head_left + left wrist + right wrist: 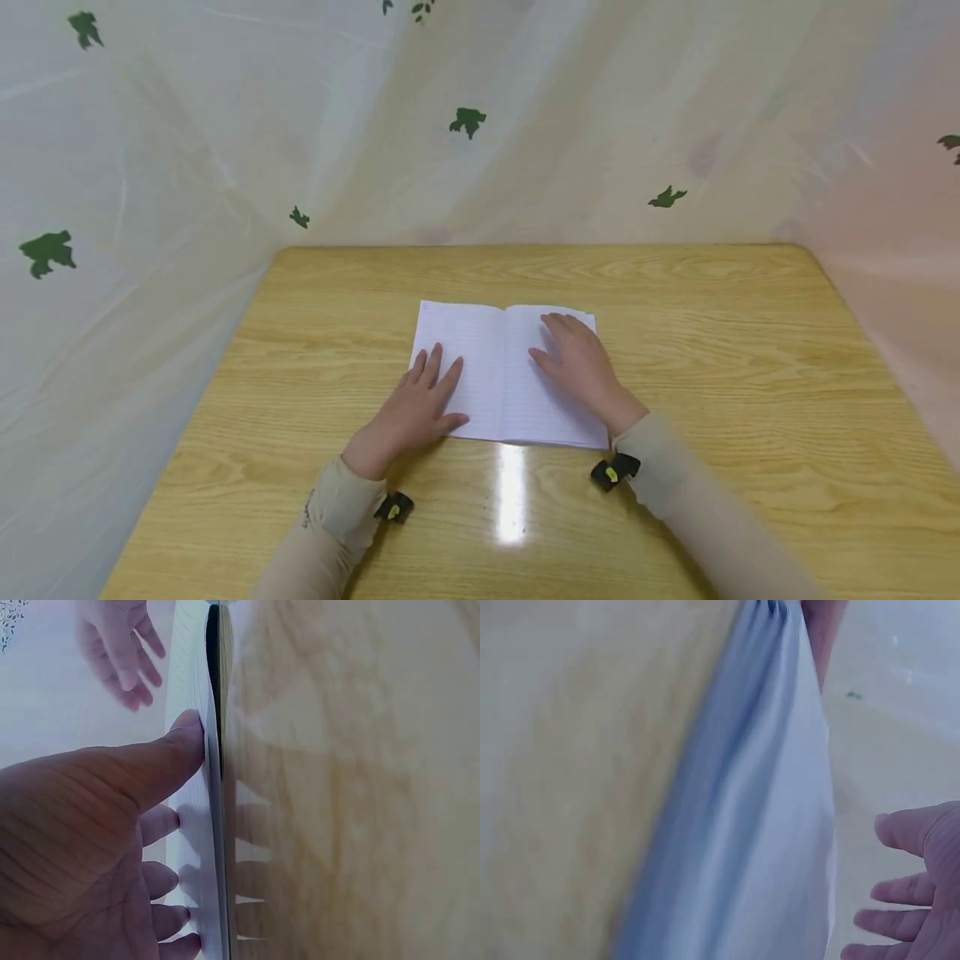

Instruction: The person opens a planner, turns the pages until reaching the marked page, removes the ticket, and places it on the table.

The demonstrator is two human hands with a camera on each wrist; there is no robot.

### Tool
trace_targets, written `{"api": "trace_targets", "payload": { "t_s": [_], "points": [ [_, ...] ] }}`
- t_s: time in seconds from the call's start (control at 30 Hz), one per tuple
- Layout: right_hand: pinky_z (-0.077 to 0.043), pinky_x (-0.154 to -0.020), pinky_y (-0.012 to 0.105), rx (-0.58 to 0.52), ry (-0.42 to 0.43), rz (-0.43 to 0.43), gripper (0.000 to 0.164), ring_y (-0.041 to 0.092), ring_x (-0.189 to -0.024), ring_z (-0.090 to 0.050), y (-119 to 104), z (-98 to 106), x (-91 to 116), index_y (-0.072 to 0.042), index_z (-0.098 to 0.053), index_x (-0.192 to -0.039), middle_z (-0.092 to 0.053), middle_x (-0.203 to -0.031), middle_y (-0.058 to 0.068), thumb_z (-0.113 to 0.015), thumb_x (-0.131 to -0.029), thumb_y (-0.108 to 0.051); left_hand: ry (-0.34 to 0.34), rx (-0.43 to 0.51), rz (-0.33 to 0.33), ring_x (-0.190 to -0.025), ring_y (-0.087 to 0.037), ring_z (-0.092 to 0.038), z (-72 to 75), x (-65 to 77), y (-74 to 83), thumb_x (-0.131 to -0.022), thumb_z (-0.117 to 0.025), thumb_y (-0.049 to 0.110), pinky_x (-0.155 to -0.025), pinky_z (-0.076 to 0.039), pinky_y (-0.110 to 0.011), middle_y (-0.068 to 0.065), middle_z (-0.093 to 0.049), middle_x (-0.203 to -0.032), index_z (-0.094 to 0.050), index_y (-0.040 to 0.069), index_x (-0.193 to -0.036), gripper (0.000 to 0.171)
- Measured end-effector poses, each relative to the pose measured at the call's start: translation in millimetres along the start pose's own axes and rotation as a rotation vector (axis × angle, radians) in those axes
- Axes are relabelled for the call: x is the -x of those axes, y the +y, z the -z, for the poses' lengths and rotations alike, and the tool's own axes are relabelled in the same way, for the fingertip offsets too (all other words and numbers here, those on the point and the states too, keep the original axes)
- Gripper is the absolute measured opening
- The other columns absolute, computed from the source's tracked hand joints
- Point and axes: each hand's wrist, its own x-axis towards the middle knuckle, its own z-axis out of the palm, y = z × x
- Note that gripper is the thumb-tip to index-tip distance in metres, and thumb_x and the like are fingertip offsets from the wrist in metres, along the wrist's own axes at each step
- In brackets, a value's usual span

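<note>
An open notebook (480,375) with white ruled pages lies on the wooden table. My left hand (414,412) rests on its left page with fingers spread, the thumb near the lower edge. In the left wrist view, the thumb (184,739) touches the paper by the page edges, and a dark gap shows under the raised pages. Over the right page is my right hand (581,362), its fingers loosely extended and holding nothing. The right wrist view shows its fingers (892,922) apart from the notebook's sheets (765,825), which curve up there.
The wooden table (720,333) extends on both sides of the notebook. A pale curtain (570,108) with green bird and leaf shapes hangs behind it and along the sides. Black bands (617,471) sit at both wrists, and light reflects off the tabletop in front.
</note>
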Motion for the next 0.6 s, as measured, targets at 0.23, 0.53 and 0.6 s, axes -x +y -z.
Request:
{"api": "trace_targets", "payload": {
  "t_s": [0.23, 0.53, 0.6],
  "points": [
    [-0.027, -0.109, 0.058, 0.033, -0.125, -0.166, 0.076, 0.047, -0.133, -0.036, 31.2, 9.4, -19.5, 0.011, -0.036, -0.144, -0.039, -0.144, 0.032, -0.068, -0.091, -0.033, -0.021, 0.021, 0.002, -0.143, -0.049, -0.002, -2.2, 1.3, 0.2, -0.096, -0.058, 0.045, -0.114, -0.016, -0.058, -0.03, -0.001, -0.158, -0.021, 0.006, -0.155, 0.081],
    [-0.038, -0.096, 0.06, 0.087, -0.243, -0.262, 0.074, 0.048, -0.12, -0.039, 41.9, 14.1, -29.1, 0.006, -0.046, -0.137, -0.045, -0.13, 0.031, -0.074, -0.086, -0.039, -0.026, 0.018, 0.015, -0.144, -0.047, 0.0, -3.6, 1.3, -1.4, -0.096, -0.056, 0.047, -0.115, -0.013, -0.056, -0.028, 0.002, -0.158, -0.018, 0.008, -0.156, 0.081],
    [-0.04, -0.092, 0.06, 0.106, -0.243, -0.262, 0.071, 0.046, -0.116, -0.038, 41.6, 14.8, -29.5, 0.006, -0.05, -0.133, -0.045, -0.126, 0.031, -0.076, -0.084, -0.039, -0.02, 0.019, 0.014, -0.144, -0.047, 0.0, -4.0, 1.4, -2.2, -0.096, -0.057, 0.046, -0.115, -0.014, -0.056, -0.028, 0.001, -0.158, -0.019, 0.007, -0.156, 0.081]
  ]
}}
